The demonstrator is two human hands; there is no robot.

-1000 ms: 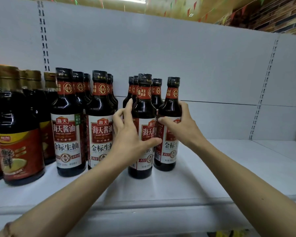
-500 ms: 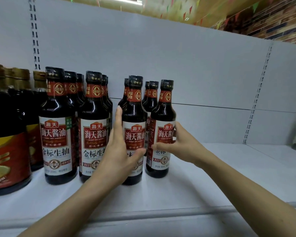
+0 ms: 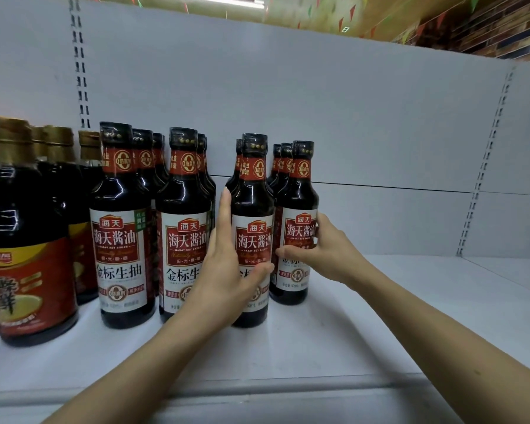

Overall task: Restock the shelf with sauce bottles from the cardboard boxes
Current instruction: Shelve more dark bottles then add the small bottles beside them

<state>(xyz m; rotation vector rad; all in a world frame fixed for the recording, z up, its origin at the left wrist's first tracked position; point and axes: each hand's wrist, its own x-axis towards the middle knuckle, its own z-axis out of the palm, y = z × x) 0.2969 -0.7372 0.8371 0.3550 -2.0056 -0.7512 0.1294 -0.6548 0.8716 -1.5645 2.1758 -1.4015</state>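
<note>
Grey back panel (image 3: pixel 349 102), brick wall (image 3: pixel 502 35), ceiling light (image 3: pixel 227 1)

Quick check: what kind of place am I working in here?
Most likely a grocery shop aisle: rows of identical labelled sauce bottles, a white metal shelf with slotted uprights, bunting overhead.
</note>
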